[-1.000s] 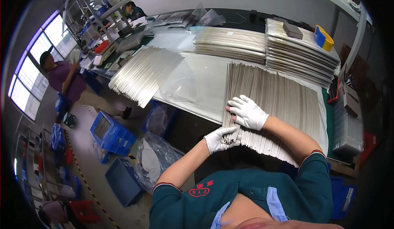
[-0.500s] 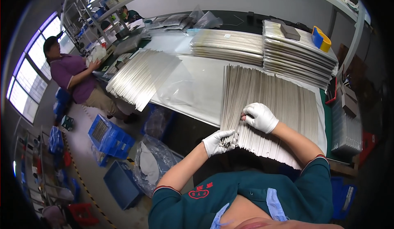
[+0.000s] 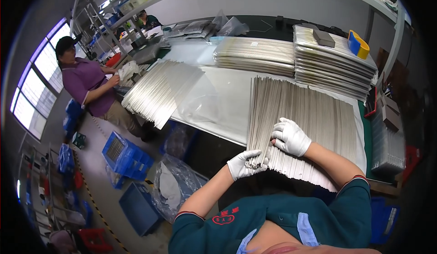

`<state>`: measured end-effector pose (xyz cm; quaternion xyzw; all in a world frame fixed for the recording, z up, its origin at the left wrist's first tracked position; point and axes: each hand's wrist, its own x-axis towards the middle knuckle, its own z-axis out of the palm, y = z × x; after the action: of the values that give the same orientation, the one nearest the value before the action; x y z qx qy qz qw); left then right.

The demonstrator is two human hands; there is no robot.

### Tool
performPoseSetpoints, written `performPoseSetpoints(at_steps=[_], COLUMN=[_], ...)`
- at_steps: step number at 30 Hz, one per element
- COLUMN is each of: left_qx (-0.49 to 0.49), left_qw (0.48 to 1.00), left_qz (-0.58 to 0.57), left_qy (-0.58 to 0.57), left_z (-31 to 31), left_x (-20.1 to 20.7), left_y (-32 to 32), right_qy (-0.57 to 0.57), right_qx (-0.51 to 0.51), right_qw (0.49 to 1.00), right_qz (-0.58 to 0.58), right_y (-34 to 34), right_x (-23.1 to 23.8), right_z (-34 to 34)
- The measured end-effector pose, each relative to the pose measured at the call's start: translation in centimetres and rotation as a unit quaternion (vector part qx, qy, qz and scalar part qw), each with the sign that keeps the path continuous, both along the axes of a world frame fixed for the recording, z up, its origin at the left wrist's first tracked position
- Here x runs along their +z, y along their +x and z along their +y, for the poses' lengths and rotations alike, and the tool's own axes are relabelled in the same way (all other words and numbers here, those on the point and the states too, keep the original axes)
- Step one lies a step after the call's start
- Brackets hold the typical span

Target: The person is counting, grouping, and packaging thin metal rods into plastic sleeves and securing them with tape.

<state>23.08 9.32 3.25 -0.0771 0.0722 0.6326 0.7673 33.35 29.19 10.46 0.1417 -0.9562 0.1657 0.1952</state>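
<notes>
A wide layer of thin silver metal rods (image 3: pixel 318 122) lies side by side on the white-covered table before me. My left hand (image 3: pixel 245 164), in a white glove, is closed around the near ends of a bundle of rods (image 3: pixel 260 126) at the layer's left side. The thumb lies over the ends, with the other fingers below. My right hand (image 3: pixel 291 137), also gloved, rests on the rods just right of that bundle. Its fingers are curled, and a bare fingertip shows at the glove. What is pinched between them is hidden.
Another fanned batch of rods (image 3: pixel 154 90) lies left under clear plastic film. Wrapped stacks (image 3: pixel 255 56) and a taller stack (image 3: pixel 332 67) stand behind, with a yellow-blue tape dispenser (image 3: pixel 358 44). A co-worker in purple (image 3: pixel 91 83) stands at left; blue crates (image 3: pixel 125 154) sit on the floor.
The whole view has shifted slightly. Both my hands keep nearly the same places on the rods. The co-worker's head has turned, and their hands with the pale material have lowered.
</notes>
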Motion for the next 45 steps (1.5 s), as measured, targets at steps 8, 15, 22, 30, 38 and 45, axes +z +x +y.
performPoseSetpoints(at_steps=[8,15,22,30,38,45], left_qx=[-0.017,-0.036,-0.038,0.014,0.049,0.265], left_qw=[0.994,0.999,0.988,0.956,0.855,0.433], left_qz=[0.111,0.0,0.136,0.287,0.517,0.857], left_qy=[-0.01,-0.013,-0.057,-0.065,0.012,-0.087], left_z=[0.7,0.9,3.6,3.0,0.1,3.6], left_x=[2.7,8.6,7.2,9.2,10.8,11.8], left_y=[-0.1,-2.7,0.0,4.0,3.2,-7.0], right_qy=[0.019,-0.619,-0.952,-0.942,-0.904,-0.559], right_qx=[-0.022,-0.108,0.006,-0.003,0.119,-0.023], right_qw=[0.999,0.649,0.232,0.251,0.377,0.819], right_qz=[0.034,-0.429,-0.197,-0.221,-0.163,0.131], right_y=[-0.5,-3.0,-8.0,-7.2,-7.1,-12.9], right_x=[0.7,3.1,-0.2,-1.3,5.2,7.1], right_z=[0.0,0.9,-1.4,0.1,-2.9,-0.7])
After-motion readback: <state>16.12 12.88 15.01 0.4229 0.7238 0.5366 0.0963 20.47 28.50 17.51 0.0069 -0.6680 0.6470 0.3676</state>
